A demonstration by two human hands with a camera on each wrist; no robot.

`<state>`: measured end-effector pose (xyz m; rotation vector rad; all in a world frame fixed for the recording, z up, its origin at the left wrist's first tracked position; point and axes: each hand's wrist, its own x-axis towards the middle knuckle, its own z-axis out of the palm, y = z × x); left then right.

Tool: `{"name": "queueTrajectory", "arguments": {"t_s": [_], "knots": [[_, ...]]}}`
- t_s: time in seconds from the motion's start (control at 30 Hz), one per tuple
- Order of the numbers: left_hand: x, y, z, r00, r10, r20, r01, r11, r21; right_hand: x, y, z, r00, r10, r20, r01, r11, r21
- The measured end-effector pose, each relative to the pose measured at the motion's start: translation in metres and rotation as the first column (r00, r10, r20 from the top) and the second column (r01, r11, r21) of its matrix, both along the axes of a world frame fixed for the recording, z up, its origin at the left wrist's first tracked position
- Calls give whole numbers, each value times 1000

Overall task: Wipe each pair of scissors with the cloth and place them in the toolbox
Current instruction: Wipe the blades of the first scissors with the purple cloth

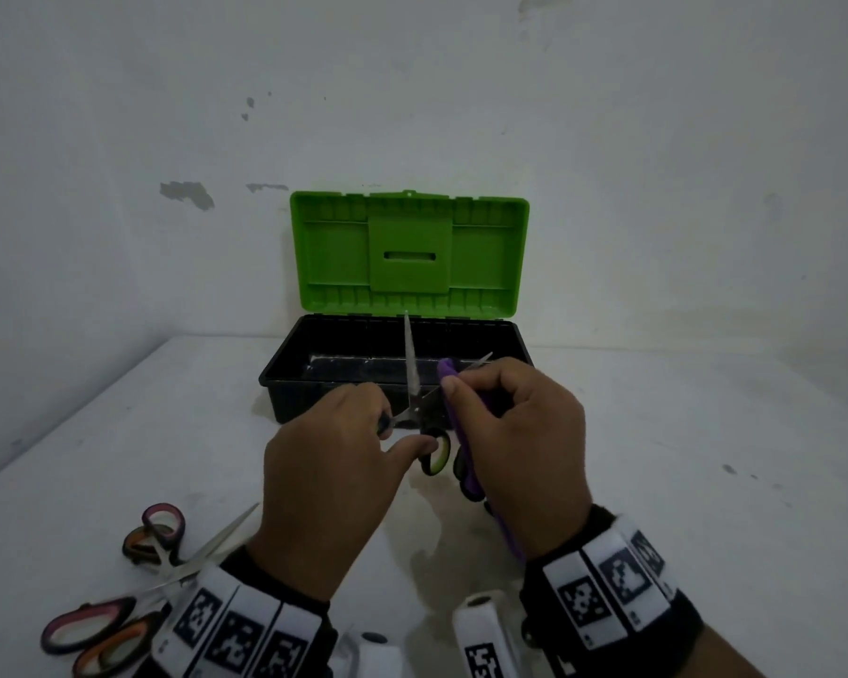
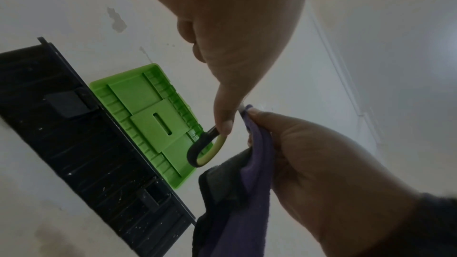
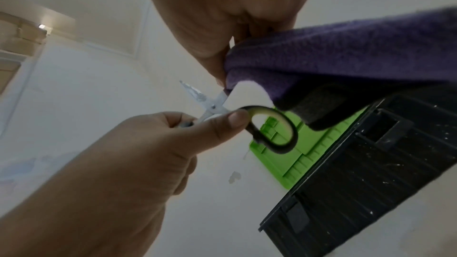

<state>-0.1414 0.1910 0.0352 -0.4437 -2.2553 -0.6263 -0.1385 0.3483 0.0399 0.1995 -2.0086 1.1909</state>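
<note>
The toolbox (image 1: 285, 367) stands open at the back of the table, black base and green lid (image 1: 407, 252) upright. In front of it my left hand (image 1: 405, 433) grips the green-and-black-handled scissors (image 1: 412, 379) by the handles, with the blades spread. One blade points up; the other runs right into the purple cloth (image 1: 468, 457). My right hand (image 1: 476, 384) pinches the cloth around that blade. The left wrist view shows my thumb on the handle loop (image 2: 205, 149) and the cloth (image 2: 254, 163). The right wrist view shows the bare blade (image 3: 194, 92) and the cloth (image 3: 321, 56).
Two more pairs of scissors lie on the white table at the lower left, one with pink and orange handles (image 1: 157, 530), the other (image 1: 99, 633) partly under my left wristband. A white wall stands directly behind the toolbox.
</note>
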Motion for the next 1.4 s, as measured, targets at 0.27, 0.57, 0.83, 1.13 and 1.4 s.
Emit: {"name": "queueTrajectory", "arguments": {"t_s": [0.27, 0.57, 0.83, 1.13, 1.4], "knots": [[-3, -2, -6, 998, -24, -63, 24, 1000, -11, -4, 9, 0, 998, -55, -3, 55, 998, -23], [-2, -5, -5, 994, -31, -105, 29, 999, -23, -4, 15, 4, 998, -59, -5, 59, 998, -26], [-2, -4, -3, 995, -35, -93, 34, 999, -19, -6, 18, 6, 997, -78, 2, 78, 996, -48], [0, -4, -1, 997, -54, -58, 53, 999, -12, -5, 20, 10, 996, -92, -2, 92, 995, -42], [4, -3, 4, 998, -66, 22, 66, 998, 13, -11, 31, 12, 991, -128, 30, 129, 991, -43]]}}
